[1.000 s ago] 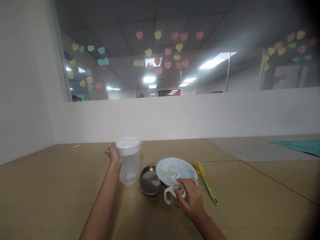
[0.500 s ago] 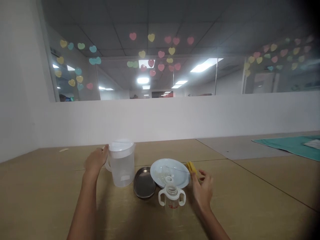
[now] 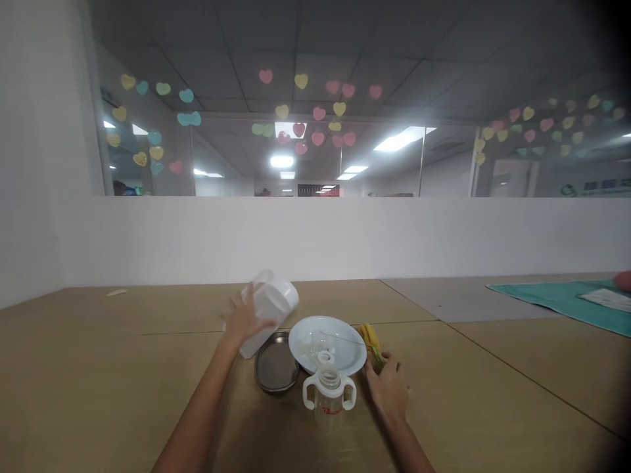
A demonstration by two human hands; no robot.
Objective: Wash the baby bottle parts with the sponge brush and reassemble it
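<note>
My left hand (image 3: 244,322) is blurred and lies with spread fingers and thumb around the side of a translucent white plastic pitcher (image 3: 279,295). The pitcher leans steeply, its mouth toward the upper right. Beside a shallow white bowl (image 3: 355,348), my right hand (image 3: 389,387) has its fingers closed at the green end of what looks like a bottle brush (image 3: 378,358). The brush's thin wire crosses the bowl to a pale head, and its grip is partly hidden by the fingers. A clear two-handled baby bottle (image 3: 329,397), open at the top, stands upright before the bowl.
An oval metal tray (image 3: 277,364) sits left of the bowl. Against the bowl's right side is a yellow object (image 3: 369,335). A teal cloth (image 3: 547,299) with a white paper (image 3: 608,299) lies at the far right. A white wall (image 3: 345,236) with a window borders the table.
The pitcher has gone from upright to tilted rightward, and my left hand has moved from its handle side onto its body. My right hand has shifted slightly down. The view has turned a little right.
</note>
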